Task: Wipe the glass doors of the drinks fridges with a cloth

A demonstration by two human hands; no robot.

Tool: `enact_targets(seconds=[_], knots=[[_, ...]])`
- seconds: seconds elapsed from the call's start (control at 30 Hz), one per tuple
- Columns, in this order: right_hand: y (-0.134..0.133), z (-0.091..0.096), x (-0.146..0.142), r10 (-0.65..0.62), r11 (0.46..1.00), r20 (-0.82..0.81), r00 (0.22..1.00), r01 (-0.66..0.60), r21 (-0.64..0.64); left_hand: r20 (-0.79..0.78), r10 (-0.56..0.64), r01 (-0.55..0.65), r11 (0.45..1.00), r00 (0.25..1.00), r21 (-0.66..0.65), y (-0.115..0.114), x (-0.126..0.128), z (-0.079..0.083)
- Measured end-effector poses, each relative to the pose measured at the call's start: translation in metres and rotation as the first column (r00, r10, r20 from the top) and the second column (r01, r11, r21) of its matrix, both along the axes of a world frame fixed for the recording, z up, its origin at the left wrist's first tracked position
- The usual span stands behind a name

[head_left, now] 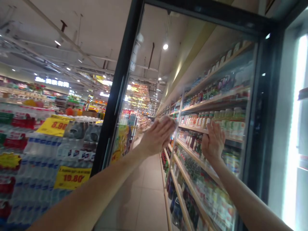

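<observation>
- The left hand (157, 136) lies flat on the glass door (149, 80), fingers straight and together, gripping nothing. A pale scrap shows at its fingertips; whether that is a cloth under the palm cannot be told.
- The right hand (213, 141) is also spread open, palm on the same pane, fingers pointing up, closed on nothing.
- The pane lies directly under both palms. Its long axis runs upright, tilted in this view, and it extends well above and below the hands.
- The right hand is nearer the frame's thick right upright (261, 128). The left hand sits toward the middle of the pane, well short of the left upright (115, 96).
- The glass is smooth, clear and reflective; the frame is a dark, straight-edged bar.
- Beyond the palms, seen through the glass, long shelves (204, 130) carry rows of small bottles.
- Left of the left arm stand shrink-wrapped water bottles (48, 150) with yellow price cards (72, 177). Under the arms is pale floor tile (146, 192).
</observation>
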State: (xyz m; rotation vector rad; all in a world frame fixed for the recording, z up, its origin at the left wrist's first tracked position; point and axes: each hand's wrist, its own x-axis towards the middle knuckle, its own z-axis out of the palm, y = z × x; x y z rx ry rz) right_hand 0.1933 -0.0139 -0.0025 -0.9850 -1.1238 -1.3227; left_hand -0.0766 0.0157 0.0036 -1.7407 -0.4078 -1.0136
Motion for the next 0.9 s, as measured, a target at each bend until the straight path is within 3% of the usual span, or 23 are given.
enact_targets(seconds=[0.07, 0.1, 0.17, 0.23, 0.27, 0.3, 0.37, 0.43, 0.6, 0.73, 0.77, 0.9], knots=[[0.001, 0.000, 0.001, 0.003, 1.000, 0.003, 1.000, -0.003, 0.011, 0.202, 0.019, -0.010, 0.999, 0.979, -0.047, 0.000, -0.002, 0.007], [0.001, 0.000, 0.002, 0.002, 1.000, 0.004, 1.000, -0.003, 0.016, 0.216, 0.016, -0.006, 0.999, 0.976, -0.046, -0.001, -0.003, 0.007], [0.001, 0.000, 0.002, -0.004, 1.000, 0.003, 1.000, 0.004, 0.017, 0.004, -0.021, 0.020, 0.999, 1.000, 0.027, -0.001, -0.004, 0.003], [0.000, 0.000, 0.003, -0.013, 1.000, 0.006, 1.000, 0.013, 0.008, -0.263, -0.029, 0.059, 0.993, 0.964, 0.106, 0.000, -0.007, 0.001], [0.000, 0.000, 0.003, -0.016, 1.000, 0.008, 1.000, 0.016, 0.006, -0.301, -0.022, 0.062, 0.991, 0.953, 0.122, 0.001, -0.010, 0.003], [-0.001, 0.000, 0.002, -0.017, 1.000, 0.012, 1.000, 0.017, 0.007, -0.254, -0.014, 0.045, 0.992, 0.967, 0.118, 0.003, -0.014, 0.007], [-0.001, 0.000, 0.002, -0.017, 1.000, 0.012, 1.000, 0.017, 0.008, 0.002, 0.009, -0.009, 0.998, 1.000, 0.061, 0.005, -0.023, 0.020], [-0.001, 0.000, 0.002, -0.016, 1.000, 0.007, 1.000, 0.016, 0.007, 0.160, 0.025, -0.028, 0.999, 0.987, 0.020, 0.006, -0.029, 0.029], [0.001, 0.000, 0.002, -0.015, 1.000, 0.011, 1.000, 0.015, 0.011, -0.155, -0.005, 0.018, 0.996, 0.988, 0.082, 0.005, -0.027, 0.025], [0.002, 0.000, 0.003, -0.025, 1.000, 0.000, 1.000, 0.025, 0.002, 0.213, 0.017, -0.016, 1.000, 0.977, -0.007, 0.003, -0.015, 0.020], [0.002, 0.000, 0.004, -0.026, 1.000, 0.002, 1.000, 0.026, 0.004, 0.211, 0.015, -0.012, 1.000, 0.977, -0.013, 0.002, -0.012, 0.019], [0.002, 0.000, 0.002, -0.037, 0.999, 0.017, 0.999, 0.037, 0.010, -0.154, -0.022, 0.029, 0.999, 0.988, 0.043, 0.003, -0.008, 0.022]])
